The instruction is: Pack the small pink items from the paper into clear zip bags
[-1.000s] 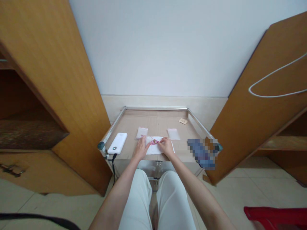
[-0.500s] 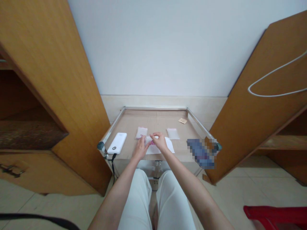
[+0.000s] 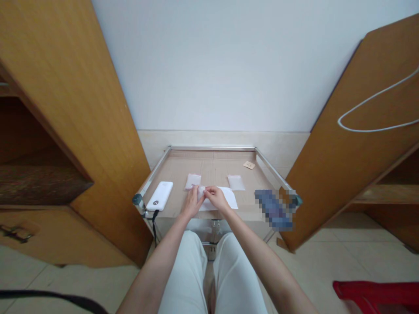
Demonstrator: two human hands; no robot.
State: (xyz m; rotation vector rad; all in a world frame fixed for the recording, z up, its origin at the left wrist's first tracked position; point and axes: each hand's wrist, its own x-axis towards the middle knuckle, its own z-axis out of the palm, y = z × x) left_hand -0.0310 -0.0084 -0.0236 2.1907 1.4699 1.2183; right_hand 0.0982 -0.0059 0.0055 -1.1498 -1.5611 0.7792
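Centrally placed: a translucent bag (image 3: pixel 201 190) between your hands

Your left hand (image 3: pixel 192 204) holds the bag from its left side, thumb and fingers spread on it. Your right hand (image 3: pixel 216 198) meets it from the right, fingertips drawn together; whether they grip the bag or something small cannot be told. Neither hand is clearly nearer; the bag's long axis and contents are hidden. A white sheet (image 3: pixel 231 199) lies beneath your right hand on the counter (image 3: pixel 216 163). Beyond lie two flat packets, left (image 3: pixel 194 181) and right (image 3: pixel 236 183), their contents indistinct.
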